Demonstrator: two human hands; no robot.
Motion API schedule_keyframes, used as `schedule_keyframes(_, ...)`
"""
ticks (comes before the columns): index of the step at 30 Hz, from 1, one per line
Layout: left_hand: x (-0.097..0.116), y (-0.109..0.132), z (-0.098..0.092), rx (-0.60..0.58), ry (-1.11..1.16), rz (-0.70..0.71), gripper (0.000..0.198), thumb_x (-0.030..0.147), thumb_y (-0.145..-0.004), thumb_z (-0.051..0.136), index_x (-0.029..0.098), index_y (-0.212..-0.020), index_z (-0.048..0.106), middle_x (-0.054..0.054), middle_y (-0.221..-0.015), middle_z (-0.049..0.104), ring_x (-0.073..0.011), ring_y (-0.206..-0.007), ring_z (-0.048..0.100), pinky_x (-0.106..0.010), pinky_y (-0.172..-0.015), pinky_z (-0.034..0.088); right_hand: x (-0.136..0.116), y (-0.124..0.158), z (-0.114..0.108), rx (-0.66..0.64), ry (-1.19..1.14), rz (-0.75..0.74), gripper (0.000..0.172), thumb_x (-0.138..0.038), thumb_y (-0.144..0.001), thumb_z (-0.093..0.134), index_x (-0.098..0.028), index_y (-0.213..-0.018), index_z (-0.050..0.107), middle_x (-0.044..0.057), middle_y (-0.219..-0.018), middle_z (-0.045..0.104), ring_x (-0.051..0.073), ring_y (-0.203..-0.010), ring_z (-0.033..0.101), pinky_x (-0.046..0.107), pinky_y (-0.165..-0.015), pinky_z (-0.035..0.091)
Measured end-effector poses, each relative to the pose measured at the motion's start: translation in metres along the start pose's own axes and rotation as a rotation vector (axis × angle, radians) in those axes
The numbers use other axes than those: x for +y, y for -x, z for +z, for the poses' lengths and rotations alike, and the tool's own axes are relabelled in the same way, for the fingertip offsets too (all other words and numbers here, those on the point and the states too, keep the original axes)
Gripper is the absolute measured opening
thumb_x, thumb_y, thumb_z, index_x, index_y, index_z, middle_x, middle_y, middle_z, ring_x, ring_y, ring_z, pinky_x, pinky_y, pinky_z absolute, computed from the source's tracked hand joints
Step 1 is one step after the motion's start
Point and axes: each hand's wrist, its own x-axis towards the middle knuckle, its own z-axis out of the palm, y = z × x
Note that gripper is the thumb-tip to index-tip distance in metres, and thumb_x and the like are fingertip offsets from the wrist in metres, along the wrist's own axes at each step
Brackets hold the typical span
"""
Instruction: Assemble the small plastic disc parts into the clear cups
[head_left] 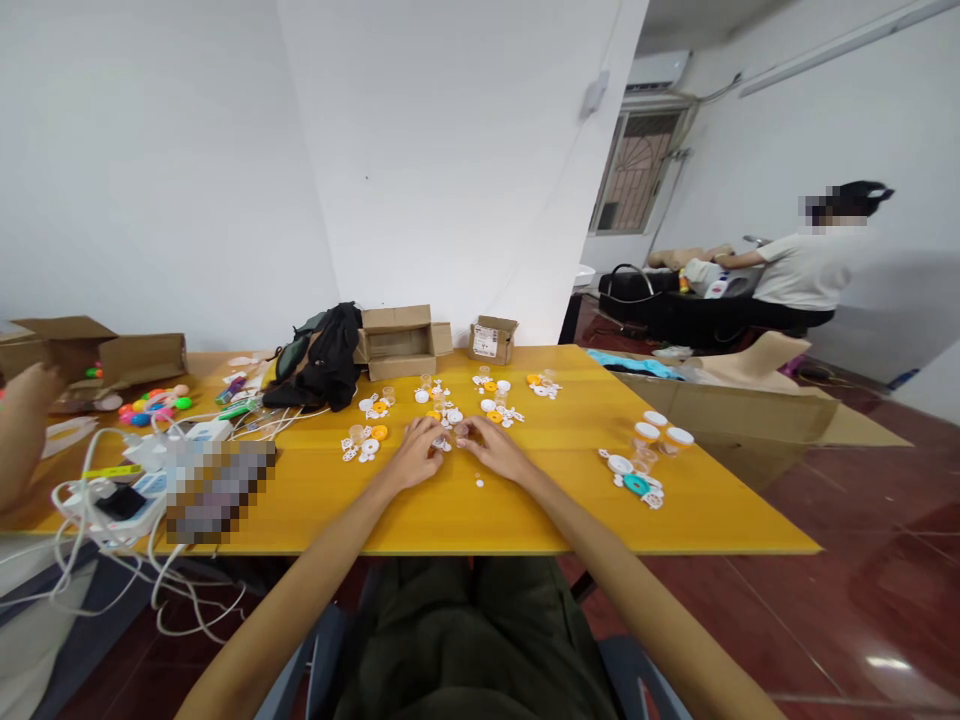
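At the middle of the yellow table [315,510], my left hand [417,454] has its fingers bent and closed; what they hold is too small to make out. Small white plastic pieces [445,444] show at its fingertips. My right hand [495,448] faces it, thumb and fingers closed round a small clear plastic cup [462,433]. Just beyond the hands lies a white round piece [454,416]. A tiny white disc [480,483] rests on the table in front of the right hand.
Several sets of clear cups, white wheels and orange rings [379,433] are spread around. A teal ring [637,485] and white-lidded jars [679,440] stand right. Cartons [397,345] and a black bag [322,355] line the back. Cables [157,530] and another person's arm [22,430] are left.
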Motion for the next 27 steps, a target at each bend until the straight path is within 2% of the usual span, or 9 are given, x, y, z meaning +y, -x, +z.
schedule_keyframes(8, -0.002, -0.001, 0.000, -0.001, 0.045, -0.007, 0.038, 0.002, -0.076, 0.050, 0.024, -0.104, 0.063, -0.004, -0.103, 0.061, -0.0245, -0.104, 0.057, -0.042, -0.099, 0.047, 0.003, 0.001, 0.003, 0.043, -0.046, 0.018, 0.012, -0.031, -0.089, 0.064, -0.022, -0.096, 0.065, 0.004, -0.095, 0.071, 0.021, -0.090, 0.066, 0.036, -0.086, 0.053)
schedule_keyframes(14, -0.003, -0.001, 0.002, 0.004, 0.053, -0.010, 0.037, 0.004, -0.077, 0.051, 0.024, -0.105, 0.064, -0.005, -0.106, 0.059, -0.0249, -0.106, 0.057, -0.042, -0.100, 0.047, 0.009, 0.009, -0.004, 0.202, -0.089, 0.071, 0.022, -0.043, -0.093, 0.055, -0.024, -0.097, 0.065, 0.006, -0.099, 0.071, 0.023, -0.098, 0.065, 0.038, -0.091, 0.052)
schedule_keyframes(18, -0.002, -0.001, 0.002, 0.009, 0.050, 0.004, 0.025, 0.010, -0.084, 0.055, 0.024, -0.103, 0.063, -0.005, -0.108, 0.058, -0.0254, -0.108, 0.055, -0.043, -0.101, 0.045, 0.008, 0.017, -0.012, 0.265, -0.102, 0.088, 0.025, -0.043, -0.097, 0.049, -0.025, -0.094, 0.066, 0.005, -0.096, 0.071, 0.024, -0.096, 0.064, 0.037, -0.090, 0.052)
schedule_keyframes(24, -0.001, -0.001, 0.002, -0.016, 0.045, -0.006, 0.014, 0.018, -0.090, 0.055, 0.024, -0.100, 0.062, -0.006, -0.109, 0.058, -0.0255, -0.108, 0.054, -0.044, -0.101, 0.045, 0.008, 0.027, -0.019, 0.207, -0.024, 0.090, 0.027, -0.037, -0.097, 0.046, -0.024, -0.083, 0.065, 0.004, -0.085, 0.068, 0.023, -0.085, 0.064, 0.036, -0.081, 0.053)
schedule_keyframes(27, -0.001, -0.001, 0.002, -0.017, 0.047, 0.005, 0.014, 0.019, -0.091, 0.054, 0.024, -0.101, 0.063, -0.006, -0.109, 0.058, -0.0251, -0.108, 0.054, -0.044, -0.102, 0.044, 0.008, 0.029, -0.018, 0.164, 0.058, 0.063, 0.020, -0.034, -0.095, 0.052, -0.024, -0.087, 0.068, 0.005, -0.091, 0.070, 0.024, -0.091, 0.065, 0.038, -0.086, 0.053)
